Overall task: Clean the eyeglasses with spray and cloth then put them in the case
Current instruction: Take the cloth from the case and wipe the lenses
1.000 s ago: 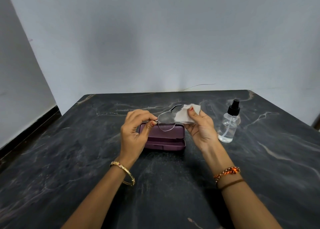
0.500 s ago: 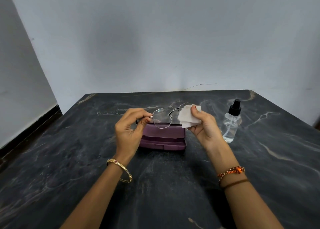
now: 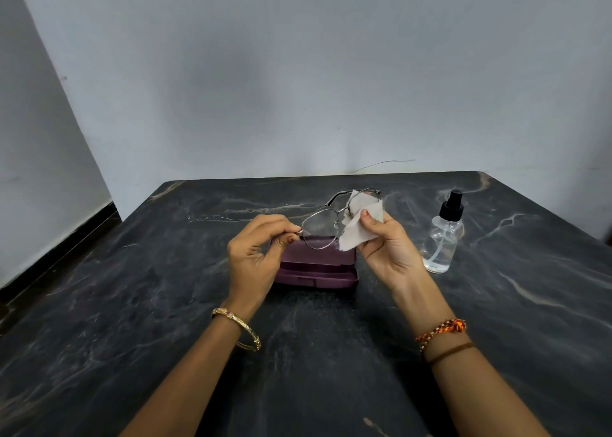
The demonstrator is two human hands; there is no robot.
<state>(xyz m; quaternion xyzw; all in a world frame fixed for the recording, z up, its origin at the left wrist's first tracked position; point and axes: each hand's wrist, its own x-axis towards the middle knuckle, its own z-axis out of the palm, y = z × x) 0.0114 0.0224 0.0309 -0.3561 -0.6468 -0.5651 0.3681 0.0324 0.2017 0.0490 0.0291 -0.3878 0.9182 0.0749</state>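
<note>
Thin metal-framed eyeglasses (image 3: 319, 229) hang in the air above a closed purple case (image 3: 316, 269) on the dark marble table (image 3: 165, 304). My left hand (image 3: 256, 254) pinches the frame's left end between thumb and fingers. My right hand (image 3: 389, 251) holds a white cloth (image 3: 359, 226) folded around the right lens, thumb pressed on the cloth. The left lens is bare and shows the case through it. A clear spray bottle (image 3: 443, 238) with a black nozzle stands upright to the right of my right hand.
A grey wall rises just behind the table's far edge, and a side wall with a dark skirting runs along the left. A thin wire lies along the back wall near the table's far edge.
The glasses have been tilted, their right side now further back and higher. My right hand with the cloth has shifted over the right lens. The case and bottle stay where they were.
</note>
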